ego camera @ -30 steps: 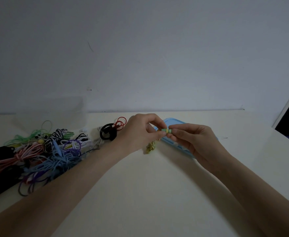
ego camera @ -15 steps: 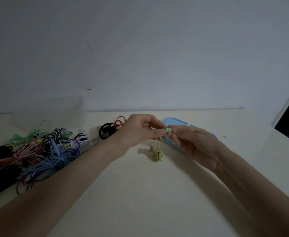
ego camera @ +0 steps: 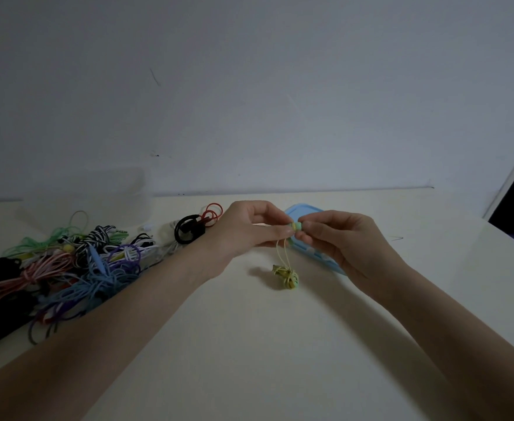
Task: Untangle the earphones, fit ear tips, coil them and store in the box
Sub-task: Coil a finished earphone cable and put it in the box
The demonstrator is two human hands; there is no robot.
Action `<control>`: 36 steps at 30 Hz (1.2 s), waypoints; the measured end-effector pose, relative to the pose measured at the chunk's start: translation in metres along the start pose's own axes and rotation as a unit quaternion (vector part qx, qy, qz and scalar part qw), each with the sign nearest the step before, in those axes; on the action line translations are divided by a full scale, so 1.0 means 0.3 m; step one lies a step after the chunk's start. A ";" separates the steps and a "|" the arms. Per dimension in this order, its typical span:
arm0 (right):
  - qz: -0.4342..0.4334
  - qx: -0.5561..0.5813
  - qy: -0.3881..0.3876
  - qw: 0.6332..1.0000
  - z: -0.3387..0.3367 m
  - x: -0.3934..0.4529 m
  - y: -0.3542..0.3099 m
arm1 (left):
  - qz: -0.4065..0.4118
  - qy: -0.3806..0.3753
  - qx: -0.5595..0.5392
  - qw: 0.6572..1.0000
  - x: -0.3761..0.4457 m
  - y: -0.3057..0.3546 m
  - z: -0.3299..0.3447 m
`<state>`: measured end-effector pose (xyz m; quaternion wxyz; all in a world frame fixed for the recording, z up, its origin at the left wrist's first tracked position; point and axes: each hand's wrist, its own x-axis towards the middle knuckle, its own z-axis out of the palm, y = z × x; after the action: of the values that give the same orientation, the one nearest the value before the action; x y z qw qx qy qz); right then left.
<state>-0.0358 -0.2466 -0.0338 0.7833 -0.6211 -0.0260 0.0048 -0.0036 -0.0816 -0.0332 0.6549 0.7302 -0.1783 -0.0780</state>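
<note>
Two hands: my left hand [ego camera: 246, 230] and right hand [ego camera: 337, 238] both pinching the earbud [ego camera: 296, 226], frame centre.
Axis: earbud lies left-right between fingertips.
Cord: yellow tangle [ego camera: 286, 276] hangs below.

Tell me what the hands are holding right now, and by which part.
Both hands pinch the yellow-green earphones at the earbud: left hand and right hand from either side. The knotted cord bundle hangs free below.

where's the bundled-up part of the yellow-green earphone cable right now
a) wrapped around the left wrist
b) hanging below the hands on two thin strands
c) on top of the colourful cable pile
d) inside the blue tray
b: the bundle dangles on two thin strands below the left hand and right hand, which pinch the green earbud between them.
</note>
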 end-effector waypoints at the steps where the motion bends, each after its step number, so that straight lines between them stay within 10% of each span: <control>1: -0.010 -0.026 0.003 1.000 0.001 -0.001 0.002 | -0.004 0.000 0.007 1.000 0.000 -0.002 -0.001; 20: -0.226 -0.338 0.032 0.913 -0.001 0.024 0.039 | -0.137 -0.080 -0.135 0.978 0.010 -0.022 -0.015; 28: -0.083 -0.186 -0.024 0.979 0.020 0.004 0.018 | -0.076 -0.036 -0.190 0.978 0.016 0.014 -0.028; 36: -0.102 -0.244 -0.052 0.963 0.185 0.060 0.003 | -0.019 0.046 -0.077 0.996 -0.035 0.165 -0.132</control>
<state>-0.0206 -0.1916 -0.0215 0.6023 -0.7860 -0.1300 -0.0499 -0.0073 -0.0449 0.0196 0.7150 0.6838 -0.1275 -0.0706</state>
